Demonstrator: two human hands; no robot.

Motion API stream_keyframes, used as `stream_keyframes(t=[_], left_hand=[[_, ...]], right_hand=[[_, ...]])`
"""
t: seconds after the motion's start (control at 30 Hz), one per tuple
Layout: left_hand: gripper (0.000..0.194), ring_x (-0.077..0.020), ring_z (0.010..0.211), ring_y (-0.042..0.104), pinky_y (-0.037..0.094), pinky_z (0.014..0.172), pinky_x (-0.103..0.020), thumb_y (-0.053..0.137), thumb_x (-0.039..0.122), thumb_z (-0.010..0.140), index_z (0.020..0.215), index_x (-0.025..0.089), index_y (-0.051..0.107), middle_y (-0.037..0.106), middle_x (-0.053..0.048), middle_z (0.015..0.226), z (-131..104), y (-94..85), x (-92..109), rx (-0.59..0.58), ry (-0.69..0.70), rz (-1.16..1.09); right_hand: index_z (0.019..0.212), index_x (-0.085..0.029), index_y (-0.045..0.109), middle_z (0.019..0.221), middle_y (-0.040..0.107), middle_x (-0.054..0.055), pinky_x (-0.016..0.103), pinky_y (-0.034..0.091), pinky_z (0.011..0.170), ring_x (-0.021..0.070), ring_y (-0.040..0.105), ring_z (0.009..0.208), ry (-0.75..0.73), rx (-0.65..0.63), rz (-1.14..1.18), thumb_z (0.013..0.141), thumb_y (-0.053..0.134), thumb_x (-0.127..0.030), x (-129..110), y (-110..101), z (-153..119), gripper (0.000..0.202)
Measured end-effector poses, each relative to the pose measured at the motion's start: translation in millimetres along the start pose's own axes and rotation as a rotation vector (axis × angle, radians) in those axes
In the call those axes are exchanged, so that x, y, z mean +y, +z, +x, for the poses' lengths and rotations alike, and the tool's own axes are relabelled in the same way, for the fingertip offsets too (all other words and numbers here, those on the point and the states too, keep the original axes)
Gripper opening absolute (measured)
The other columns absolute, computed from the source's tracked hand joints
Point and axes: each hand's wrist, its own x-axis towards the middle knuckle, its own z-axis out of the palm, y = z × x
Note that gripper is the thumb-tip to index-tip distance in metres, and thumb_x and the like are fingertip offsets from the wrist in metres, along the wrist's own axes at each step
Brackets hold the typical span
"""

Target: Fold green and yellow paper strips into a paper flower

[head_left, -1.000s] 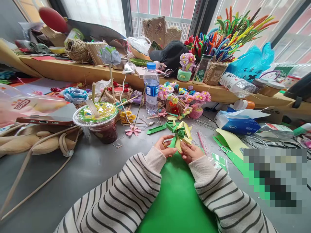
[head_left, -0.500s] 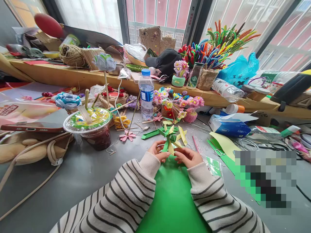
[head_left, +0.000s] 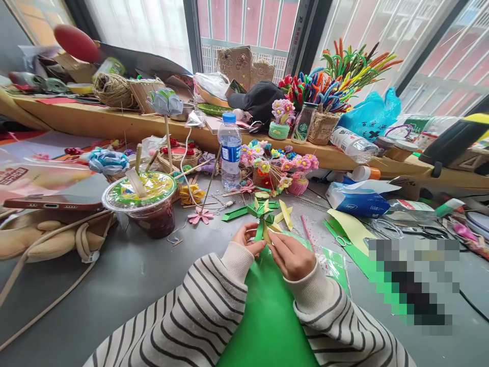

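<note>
A folded paper piece with green and pale yellow strips [head_left: 262, 214] is held up between my two hands. My left hand [head_left: 246, 239] pinches its lower green strip from the left. From the right, my right hand [head_left: 292, 254] closes on a pale yellow strip at the bottom of the piece, fingertips close to those of the left. Green paper [head_left: 269, 311] lies under both hands. Just beyond are a loose green folded strip [head_left: 234, 213] and pale yellow folded strips [head_left: 286, 214].
A lidded drink cup [head_left: 155, 219] and a pink paper flower [head_left: 200, 215] are on the left. A water bottle [head_left: 230, 155] stands behind the hands. Scissors [head_left: 342, 240], a blue tissue pack [head_left: 357, 203] and a pink pen-like stick [head_left: 307, 232] lie to the right.
My right hand has turned over and moved in to the left, its fingers now closed on the yellow strip. My left hand keeps its hold, and the view has shifted slightly.
</note>
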Motion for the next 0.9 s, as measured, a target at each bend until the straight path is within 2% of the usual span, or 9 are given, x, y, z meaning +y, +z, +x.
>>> stream_keyframes(t=[0.17,0.37,0.57,0.77,0.9], left_hand=[[0.041,0.0004,0.034,0.038,0.029,0.030,-0.015,0.062,0.013,0.046,0.082,0.015,0.042,0.053,0.002,0.074,3,-0.3,-1,0.010,-0.033,0.018],[0.044,-0.0025,0.039,0.044,0.033,0.031,-0.015,0.065,0.013,0.044,0.080,0.016,0.040,0.053,0.002,0.072,4,2.4,-2,0.028,-0.065,0.018],[0.042,-0.0041,0.042,0.045,0.036,0.032,-0.017,0.063,0.012,0.046,0.081,0.016,0.039,0.052,0.001,0.070,4,3.3,-2,0.043,-0.064,0.036],[0.038,-0.0040,0.041,0.042,0.036,0.035,-0.018,0.061,0.013,0.047,0.077,0.017,0.038,0.051,0.003,0.066,7,4.8,-6,0.110,-0.029,0.087],[0.036,-0.0056,0.047,0.046,0.038,0.044,-0.018,0.061,0.010,0.047,0.076,0.016,0.041,0.055,0.002,0.063,5,7.6,-3,0.137,0.063,0.146]], right_hand=[[0.093,-0.010,0.060,0.080,0.066,0.007,0.019,0.048,0.066,0.0116,0.060,0.071,-0.029,-0.049,-0.084,0.077,0.049,-0.017,-1,0,-1,0.021],[0.094,-0.012,0.060,0.074,0.066,0.006,0.022,0.047,0.059,0.0122,0.060,0.062,0.002,-0.069,-0.201,0.077,0.046,-0.014,-5,5,-4,0.021],[0.106,-0.010,0.053,0.068,0.065,0.007,0.022,0.039,0.039,0.0104,0.053,0.046,-0.156,-0.121,-0.275,0.076,0.046,-0.012,-1,10,-8,0.031],[0.094,-0.009,0.060,0.064,0.064,0.006,0.021,0.039,0.040,0.0092,0.051,0.044,-0.239,-0.113,-0.358,0.075,0.049,-0.015,3,11,-4,0.023],[0.093,-0.007,0.059,0.065,0.065,0.006,0.021,0.039,0.042,0.0091,0.052,0.046,-0.256,-0.072,-0.360,0.074,0.051,-0.015,6,11,-2,0.022]])
